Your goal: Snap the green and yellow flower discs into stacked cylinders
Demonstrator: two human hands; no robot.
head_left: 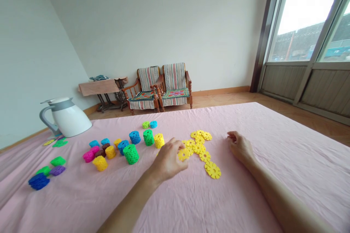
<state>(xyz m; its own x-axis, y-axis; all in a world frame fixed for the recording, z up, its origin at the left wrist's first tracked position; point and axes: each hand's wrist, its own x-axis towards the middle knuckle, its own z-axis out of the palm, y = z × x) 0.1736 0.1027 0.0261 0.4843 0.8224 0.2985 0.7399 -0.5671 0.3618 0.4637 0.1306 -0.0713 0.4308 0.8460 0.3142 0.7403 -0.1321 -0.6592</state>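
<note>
My left hand (169, 158) is over the left side of a flat arrangement of yellow notched discs, thumb and fingers closed on one yellow disc (183, 154). This disc hides part of those behind it. The arrangement spreads across the pink cloth: a curved group (201, 133) lies at the far end, and a chain of overlapping discs (205, 156) runs toward me to a nearer disc (213, 170). My right hand (240, 146) rests on the cloth to the right of the discs, fingers curled in, nothing visible in them. Just beyond my left hand stands a yellow stack (159, 141).
Left of my hands stand green stacks (131, 154), blue stacks (135, 137), yellow stacks (100, 163) and pink stacks (88, 156). Dark blue discs (38, 181) sit near the left edge. A white jug (71, 118) stands at the back left. Beyond the table (246, 116) are two armchairs (175, 83).
</note>
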